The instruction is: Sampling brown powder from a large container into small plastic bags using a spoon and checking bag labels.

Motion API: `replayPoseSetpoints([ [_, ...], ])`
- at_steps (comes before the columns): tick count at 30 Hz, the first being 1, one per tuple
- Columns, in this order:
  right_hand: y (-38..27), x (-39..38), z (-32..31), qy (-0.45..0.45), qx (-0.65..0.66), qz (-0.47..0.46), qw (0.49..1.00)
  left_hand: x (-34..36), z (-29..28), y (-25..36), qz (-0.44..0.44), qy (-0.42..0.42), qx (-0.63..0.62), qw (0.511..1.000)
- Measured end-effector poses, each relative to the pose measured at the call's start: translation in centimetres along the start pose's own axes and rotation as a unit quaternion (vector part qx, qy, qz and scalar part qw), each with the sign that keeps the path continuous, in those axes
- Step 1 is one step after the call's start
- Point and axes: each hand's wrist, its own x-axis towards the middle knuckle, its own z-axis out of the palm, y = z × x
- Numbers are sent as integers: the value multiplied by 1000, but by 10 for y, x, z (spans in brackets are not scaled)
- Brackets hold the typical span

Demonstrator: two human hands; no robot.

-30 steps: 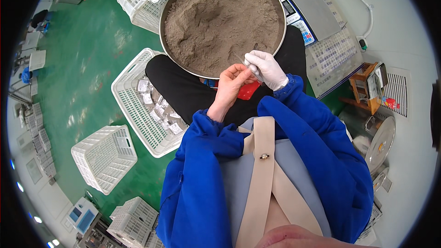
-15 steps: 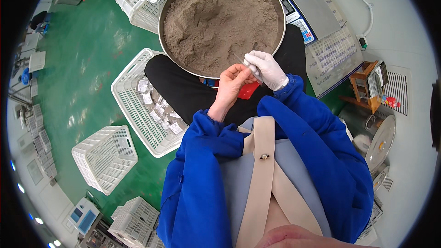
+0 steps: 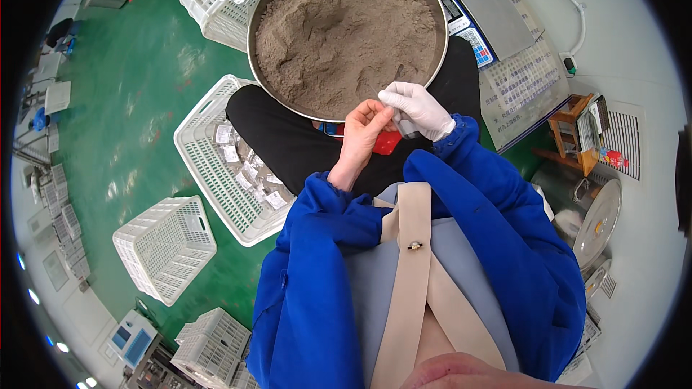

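Just over the near rim of a wide round metal pan [image 3: 254,50], my two hands meet. My left hand [image 3: 360,135], bare, pinches the top edge of a small clear plastic bag [image 3: 406,128]. On its other side my right hand [image 3: 419,109], in a white glove, has thumb and fingers closed on the same edge. The bag hangs below the fingers with something greyish in it; its top is mostly hidden by them. Brown-grey powder [image 3: 346,36] heaps in the pan, hollowed in the middle. A small dark thing [image 3: 399,72] sticks out of the powder near my right hand.
At my left, a white crate [image 3: 205,137] contains several small labelled packets [image 3: 249,173]. Another white crate [image 3: 164,252] stands on the green floor [image 3: 122,130]. Right of the pan are a digital scale [image 3: 497,14] and a small wooden stool [image 3: 573,133]. Something red [image 3: 387,144] lies below my hands.
My right hand has shifted slightly left and the bag now hangs lower and shows more of its body. A thin edge that poked up above the fingers no longer shows.
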Motion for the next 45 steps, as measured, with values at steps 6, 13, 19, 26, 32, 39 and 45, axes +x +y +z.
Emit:
replayPoseSetpoints([
  [6, 0, 0, -11, -6, -37, 26, 999, -5, 13, 9, 30, 14, 36, 999],
  [13, 5, -3, -12, -8, -23, 38, 999, -5, 10, 2, 158, -14, 351, 923],
  [19, 3, -11, -13, -7, -75, 30, 997, -11, 26, 6, 176, 13, 349, 920],
  [26, 9, -17, -15, 155, 66, -121, 978, -6, 38, 14, 300, -23, 533, 791],
  [32, -15, -27, -9, 84, 94, -125, 984, 4, 41, 21, 352, 37, 596, 720],
  [39, -18, -24, -27, 17, 49, -39, 998, 13, 24, 49, 438, -8, 679, 589],
  [45, 6, -17, -16, 51, 67, -129, 988, 6, 20, 42, 425, -22, 685, 591],
])
